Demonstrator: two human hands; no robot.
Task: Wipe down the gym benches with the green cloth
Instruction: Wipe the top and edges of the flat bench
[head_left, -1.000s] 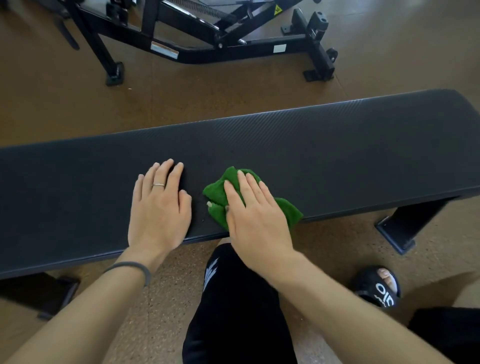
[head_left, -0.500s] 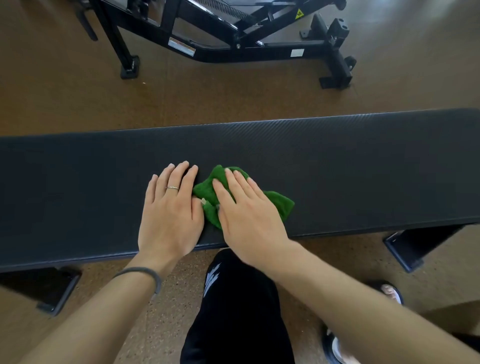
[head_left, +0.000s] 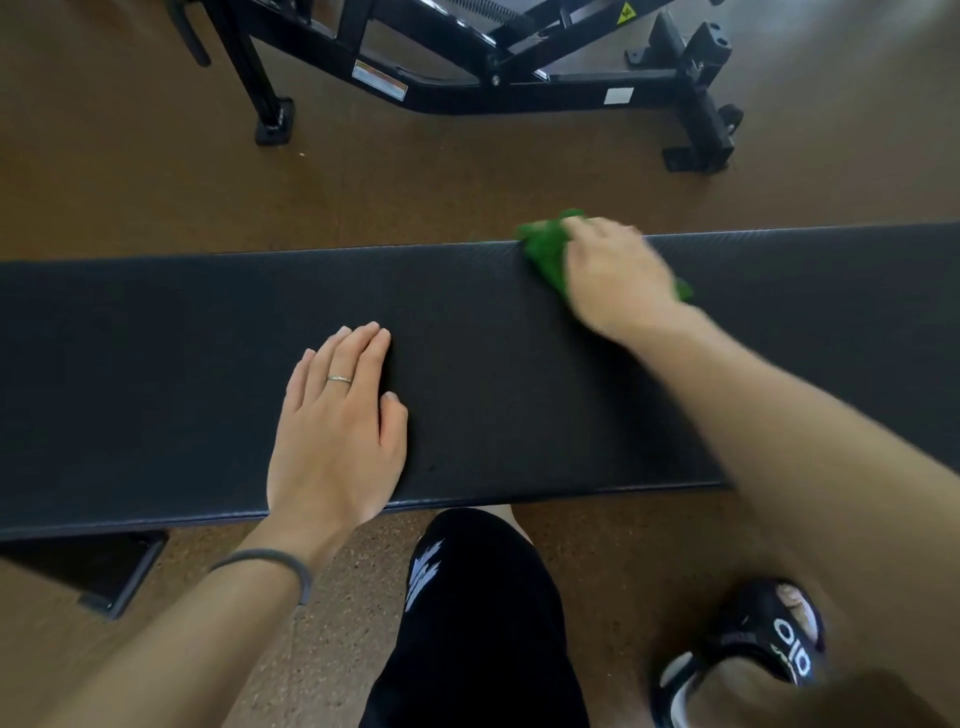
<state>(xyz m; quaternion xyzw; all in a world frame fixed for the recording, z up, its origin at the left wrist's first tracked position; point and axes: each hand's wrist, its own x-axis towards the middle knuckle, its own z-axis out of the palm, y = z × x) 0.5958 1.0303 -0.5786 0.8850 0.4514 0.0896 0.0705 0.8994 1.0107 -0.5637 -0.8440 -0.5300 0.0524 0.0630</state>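
Left hand lies flat, fingers straight and together, on the near half of the black bench. Right hand, blurred, presses the green cloth against the bench's far edge; whether its fingers curl around the cloth cannot be told. A black machine frame stands on the floor beyond.

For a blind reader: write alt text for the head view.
A right hand presses a green cloth on the far edge of a black gym bench. The left hand rests flat on the pad.
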